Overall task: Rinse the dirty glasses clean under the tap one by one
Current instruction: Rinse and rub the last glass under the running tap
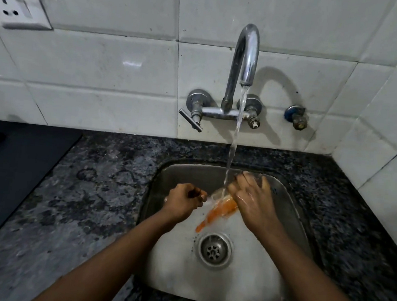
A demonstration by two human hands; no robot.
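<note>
Over the steel sink (291, 207), the right hand (252, 199) wraps a clear glass (222, 195), tilted under the tap (246, 55)'s stream; orange liquid (218, 213) spills toward the round drain (214, 250). The left hand (182, 202) is clenched beside the glass's mouth; whether it pinches the rim, I cannot tell.

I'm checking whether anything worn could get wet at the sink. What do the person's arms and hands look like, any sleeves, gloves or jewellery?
Both forearms are bare as far as the frame shows: no sleeves, gloves or watch. The left hand and right hand show no rings that I can make out, though motion blurs them. The right hand glistens wet.
</note>
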